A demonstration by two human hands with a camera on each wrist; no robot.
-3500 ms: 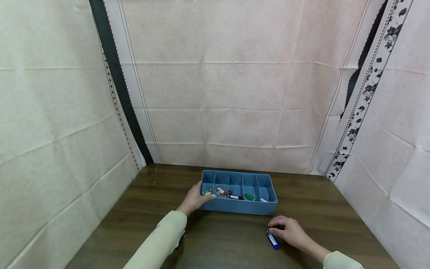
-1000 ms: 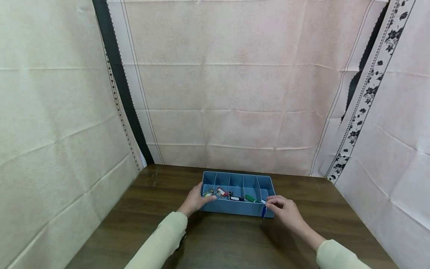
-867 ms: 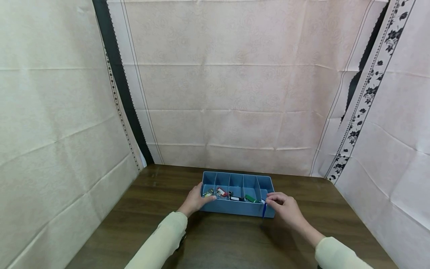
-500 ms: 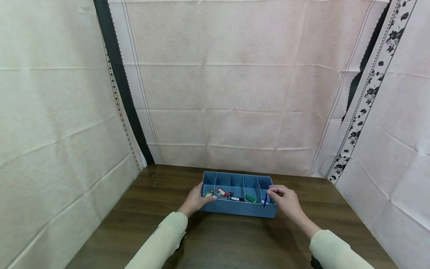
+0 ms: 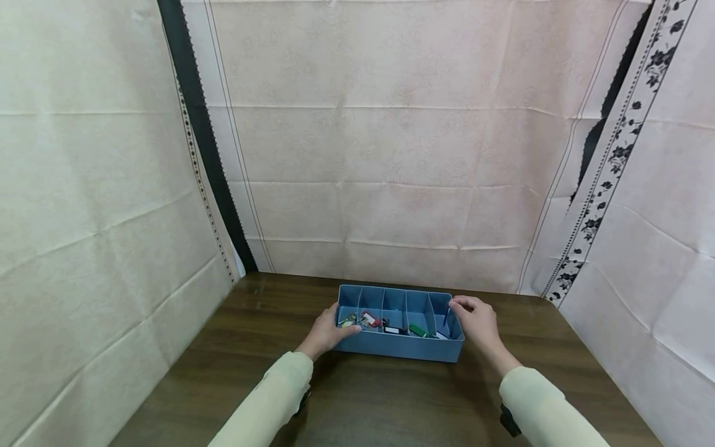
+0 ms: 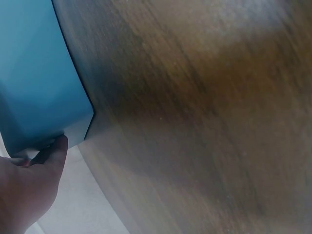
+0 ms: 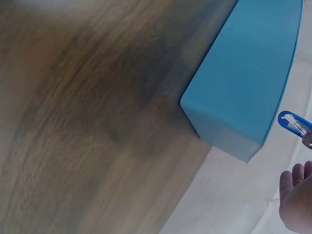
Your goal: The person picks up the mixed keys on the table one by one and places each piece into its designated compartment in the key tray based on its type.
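Note:
A blue compartment box [image 5: 399, 348] stands on the table. My left hand [image 5: 324, 332] grips its left end, thumb over the front rim; in the left wrist view that hand [image 6: 34, 187] touches the box's end wall. My right hand [image 5: 477, 320] pinches a blue key tag [image 5: 446, 318], which hangs over the rightmost compartment. A key lies against the tag [image 7: 291, 122] in the right wrist view. Inside the box lie a yellowish key tag [image 5: 347, 322], a red key tag [image 5: 370, 320], a black one [image 5: 393, 330], a green one [image 5: 417, 331] and a whitish piece at far right [image 5: 441, 336].
The brown wooden table [image 5: 380, 403] stretches in front of the box and to both sides. Pale cloth [image 5: 363, 155] hangs behind the table, with more cloth at left and right. Thin dividers [image 5: 406, 310] part the box's compartments.
My right hand has lifted the blue key tag from the table, carried it past the box's front wall and raised it over the rightmost compartment. My left hand has stayed on the box.

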